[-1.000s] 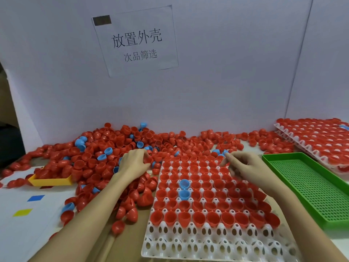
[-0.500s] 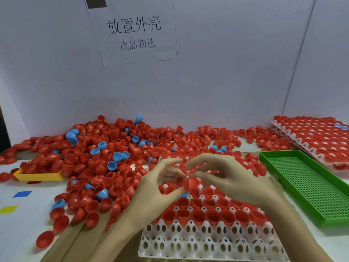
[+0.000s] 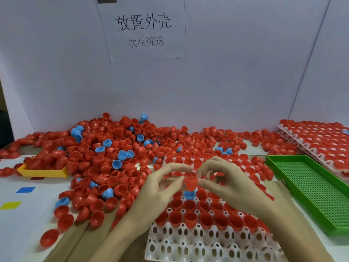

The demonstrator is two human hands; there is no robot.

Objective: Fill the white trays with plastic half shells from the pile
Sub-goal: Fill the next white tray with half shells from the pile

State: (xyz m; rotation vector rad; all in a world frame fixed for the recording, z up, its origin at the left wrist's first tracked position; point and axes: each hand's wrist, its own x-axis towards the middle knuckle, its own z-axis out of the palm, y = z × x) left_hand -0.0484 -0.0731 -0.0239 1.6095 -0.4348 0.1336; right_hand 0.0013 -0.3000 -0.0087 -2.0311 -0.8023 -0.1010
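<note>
A pile [image 3: 113, 154] of red and blue half shells spreads across the far left. Over the white tray [image 3: 207, 244] near centre, the left hand [image 3: 160, 188] and right hand [image 3: 224, 184] each pinch the red half shell [image 3: 190, 183] between them. A green tray [image 3: 311, 191] lies right.

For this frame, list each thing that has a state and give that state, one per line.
white tray: far rows filled, nearest rows empty
red half shell: held above the tray, pinched by both hands
left hand: pinching the shell
right hand: pinching the shell
green tray: empty
yellow tray: holds red shells
stacked trays: filled
</note>
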